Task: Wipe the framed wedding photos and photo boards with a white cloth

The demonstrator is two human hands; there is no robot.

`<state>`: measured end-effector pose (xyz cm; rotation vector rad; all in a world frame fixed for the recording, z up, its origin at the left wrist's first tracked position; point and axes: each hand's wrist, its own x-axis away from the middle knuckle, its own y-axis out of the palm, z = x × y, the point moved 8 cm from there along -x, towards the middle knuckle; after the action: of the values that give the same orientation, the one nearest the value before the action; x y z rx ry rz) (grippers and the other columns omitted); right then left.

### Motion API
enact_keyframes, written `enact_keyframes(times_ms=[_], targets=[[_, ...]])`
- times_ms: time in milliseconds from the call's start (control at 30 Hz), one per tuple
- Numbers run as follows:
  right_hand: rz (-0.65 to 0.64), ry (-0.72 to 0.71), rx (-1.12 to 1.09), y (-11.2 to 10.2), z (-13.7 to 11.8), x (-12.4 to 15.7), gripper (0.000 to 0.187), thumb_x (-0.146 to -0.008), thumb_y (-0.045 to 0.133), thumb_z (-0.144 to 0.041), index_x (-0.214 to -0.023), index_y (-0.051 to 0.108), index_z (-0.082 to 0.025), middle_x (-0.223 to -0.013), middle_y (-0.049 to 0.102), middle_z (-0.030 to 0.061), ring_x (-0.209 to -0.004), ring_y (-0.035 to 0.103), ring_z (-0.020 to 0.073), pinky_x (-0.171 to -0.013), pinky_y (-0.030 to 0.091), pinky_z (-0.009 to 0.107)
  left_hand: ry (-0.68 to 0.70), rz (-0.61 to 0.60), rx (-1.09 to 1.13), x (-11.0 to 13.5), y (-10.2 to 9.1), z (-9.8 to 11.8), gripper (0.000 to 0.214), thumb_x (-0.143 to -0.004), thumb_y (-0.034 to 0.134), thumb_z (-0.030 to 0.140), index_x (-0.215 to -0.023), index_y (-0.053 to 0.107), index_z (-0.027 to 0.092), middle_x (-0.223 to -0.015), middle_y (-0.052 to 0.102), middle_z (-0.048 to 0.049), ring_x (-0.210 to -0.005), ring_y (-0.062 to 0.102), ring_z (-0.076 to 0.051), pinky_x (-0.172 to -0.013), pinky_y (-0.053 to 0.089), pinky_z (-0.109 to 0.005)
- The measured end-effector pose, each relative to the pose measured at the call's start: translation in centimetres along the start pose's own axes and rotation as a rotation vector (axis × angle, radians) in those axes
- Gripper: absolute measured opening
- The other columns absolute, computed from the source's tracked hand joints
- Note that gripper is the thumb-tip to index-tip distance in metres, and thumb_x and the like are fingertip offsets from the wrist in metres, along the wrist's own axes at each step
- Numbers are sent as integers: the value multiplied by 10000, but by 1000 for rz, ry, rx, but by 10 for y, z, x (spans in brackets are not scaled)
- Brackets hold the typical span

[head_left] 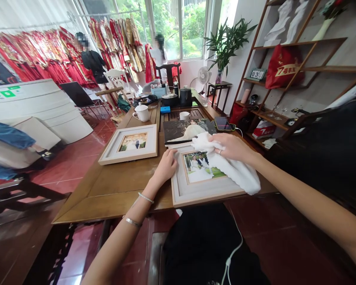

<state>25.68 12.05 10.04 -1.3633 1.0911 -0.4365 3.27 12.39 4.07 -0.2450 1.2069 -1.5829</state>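
A light wooden picture frame [180,194] with a wedding photo lies flat at the table's near edge. My left hand [167,165] grips its upper left edge, fingers curled at the corner. In my right hand [231,145] is a white cloth [239,172], bunched under the fingers and draped over the frame's right side, hiding part of the photo. A second picture frame [130,158] lies to the left, apart from both hands. Just beyond the first frame is a dark photo panel [178,128], and a phone [223,124] on a white cable sits right of it.
On the wooden table [121,184] stand a lidded white mug [141,113], a small white cup [184,115], a blue box [165,109] and a dark kettle [185,97]. Shelves [302,69] rise at right. Two people stand near racks of red garments [44,55] behind.
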Motion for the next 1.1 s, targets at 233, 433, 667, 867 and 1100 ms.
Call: enact_keyframes(times_ms=[233,433,667,867,1100], targets=[[-207,-151,-123,-2,-35,46,315,-814,637,-375,-1108,643,-265,-1172,674,56,-1113,583,293,-1022,347,536,-16,0,4,0,-1,1,332,-842,414,84,-1157,490,156,-1204,543,-139,-1208,500,-263,-1065,399,-460],[-273,-142,-266,-17,-43,83,543,-773,684,-367,-1293,565,-263,-1334,578,91,-1279,467,317,-1077,343,546,-21,-1,-1,0,-2,2,329,-832,421,75,-1140,504,152,-1201,550,-142,-1206,508,-265,-1062,407,-454],[-262,-126,-305,-49,-27,93,473,-731,639,-160,-1185,625,-292,-1221,640,67,-1115,600,296,-953,507,432,-30,-30,-4,0,-1,4,325,-835,408,75,-1143,504,111,-1190,551,-166,-1203,507,-272,-1060,408,-441],[194,11,-352,-112,-3,71,536,-742,698,-278,-1248,531,-335,-1241,602,70,-1123,581,312,-940,492,442,-10,-4,6,0,-1,5,328,-826,416,70,-1128,513,151,-1179,558,-145,-1184,518,-273,-1046,423,-471],[314,-37,-326,-57,-16,33,569,-772,627,-266,-1311,445,-256,-1248,528,106,-1171,527,301,-986,447,445,-11,10,13,0,0,1,345,-823,422,66,-1138,517,168,-1176,557,-126,-1190,516,-261,-1055,419,-460]])
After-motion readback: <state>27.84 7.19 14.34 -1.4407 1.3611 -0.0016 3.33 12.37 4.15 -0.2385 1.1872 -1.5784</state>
